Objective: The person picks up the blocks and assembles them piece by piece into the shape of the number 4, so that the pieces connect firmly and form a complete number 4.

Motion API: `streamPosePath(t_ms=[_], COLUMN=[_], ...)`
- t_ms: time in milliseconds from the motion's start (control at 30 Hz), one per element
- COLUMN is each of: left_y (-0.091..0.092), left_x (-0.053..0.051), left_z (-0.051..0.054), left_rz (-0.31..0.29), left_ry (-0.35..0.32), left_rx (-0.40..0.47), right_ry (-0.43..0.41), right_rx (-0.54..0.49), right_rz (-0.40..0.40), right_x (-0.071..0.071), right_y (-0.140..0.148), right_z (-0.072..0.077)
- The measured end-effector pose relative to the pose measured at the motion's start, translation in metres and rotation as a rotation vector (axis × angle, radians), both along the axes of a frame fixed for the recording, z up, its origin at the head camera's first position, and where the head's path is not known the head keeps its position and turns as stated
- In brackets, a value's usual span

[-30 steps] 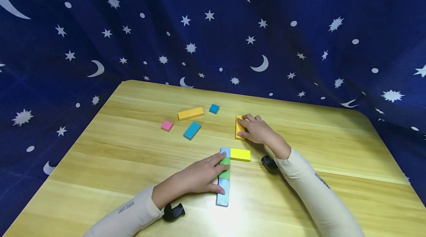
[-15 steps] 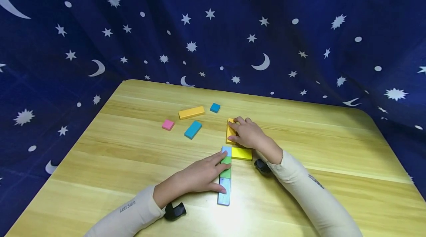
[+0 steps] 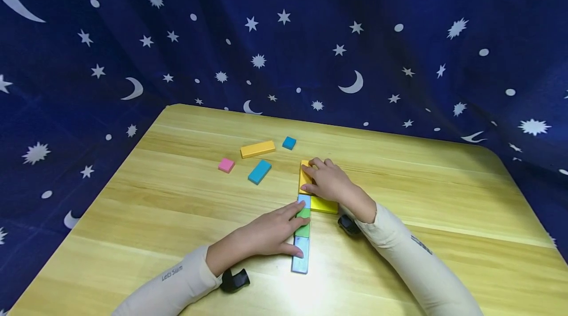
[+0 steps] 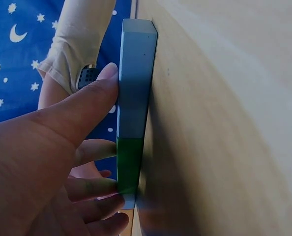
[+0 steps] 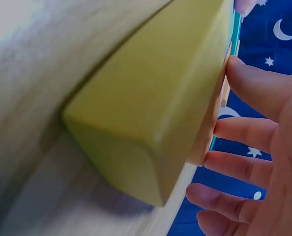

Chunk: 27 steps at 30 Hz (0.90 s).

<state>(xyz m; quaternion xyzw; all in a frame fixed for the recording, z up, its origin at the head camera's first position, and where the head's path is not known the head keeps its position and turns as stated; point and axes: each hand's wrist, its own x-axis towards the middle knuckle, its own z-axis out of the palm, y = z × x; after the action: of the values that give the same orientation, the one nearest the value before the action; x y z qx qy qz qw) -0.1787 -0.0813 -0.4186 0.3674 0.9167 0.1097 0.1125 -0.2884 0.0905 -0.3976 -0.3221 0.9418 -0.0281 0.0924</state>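
A line of flat blocks runs away from me on the table: a long light blue block [image 3: 300,263], a green block [image 3: 302,230] and a small light blue block [image 3: 303,198]. My left hand [image 3: 268,232] rests on this line, thumb on the long block and fingertips on the other two. At its far end lies an orange block [image 3: 304,178], touching or nearly touching the small one. The fingertips of my right hand [image 3: 333,184] press on its top, fairly straight. Under the right wrist, a yellow block [image 5: 146,88] sticks out rightward beside the small light blue block.
Loose blocks lie on the wooden table [image 3: 177,207] to the far left: a pink block [image 3: 226,165], a teal block [image 3: 259,172], another orange block [image 3: 258,149] and a small blue block [image 3: 289,143]. A dark star-patterned curtain [image 3: 288,50] hangs behind the table.
My right hand has slid the orange block leftward and toward me, up to the far end of the line. The left hand has stayed on the blocks.
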Motion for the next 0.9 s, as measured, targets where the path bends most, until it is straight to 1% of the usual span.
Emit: streamPosePath(t_ms=[633, 900], left_y=[0.0003, 0.0009], left_x=[0.0000, -0.0005], left_z=[-0.0018, -0.0004], left_rz=[-0.002, 0.010], left_ry=[0.010, -0.007], left_rx=[-0.010, -0.019], right_ry=[-0.008, -0.003], right_rx=[0.012, 0.023], right_rz=[-0.005, -0.005], right_x=[0.0048, 0.0047], right_y=[0.0003, 0.0001], right_z=[-0.0006, 0.0004])
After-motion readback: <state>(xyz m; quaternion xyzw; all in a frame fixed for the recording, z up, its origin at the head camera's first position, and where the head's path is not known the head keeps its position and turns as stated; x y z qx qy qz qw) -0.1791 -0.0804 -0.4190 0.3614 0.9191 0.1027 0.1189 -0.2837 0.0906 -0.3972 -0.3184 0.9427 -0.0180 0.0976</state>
